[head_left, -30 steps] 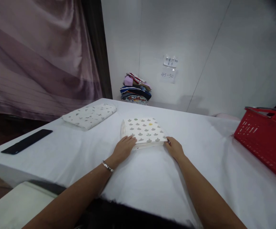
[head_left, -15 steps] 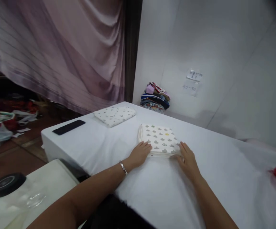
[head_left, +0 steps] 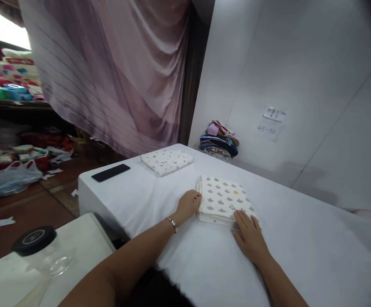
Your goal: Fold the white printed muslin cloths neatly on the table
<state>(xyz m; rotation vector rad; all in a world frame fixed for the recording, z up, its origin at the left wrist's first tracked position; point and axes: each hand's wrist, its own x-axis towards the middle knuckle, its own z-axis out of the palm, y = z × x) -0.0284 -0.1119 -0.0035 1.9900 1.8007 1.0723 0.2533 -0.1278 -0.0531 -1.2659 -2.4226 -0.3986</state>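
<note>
A folded white cloth (head_left: 225,197) with grey cloud-like prints and a few yellow and green ones lies in a flat layered square on the white-covered table (head_left: 287,238). At its left edge is my left hand (head_left: 188,205), a bracelet on the wrist, with fingers curled closed against the layers. My right hand (head_left: 251,238) rests on the front right corner, fingers stretched out over the top and thumb apart. Farther back to the left lies another folded white cloth (head_left: 167,161) with small dark prints, untouched.
A black flat strip (head_left: 111,172) lies near the table's left edge. Behind the table stands a pile of folded fabrics (head_left: 219,143) by the wall. At lower left, a clear jar with a black lid (head_left: 34,241) stands on a white surface. Plastic bags (head_left: 15,177) lie on the floor.
My view has turned left, and the red basket has left the frame. My right hand has moved from gripping the cloth's right corner to lying on top. My left hand has shifted to the left edge.
</note>
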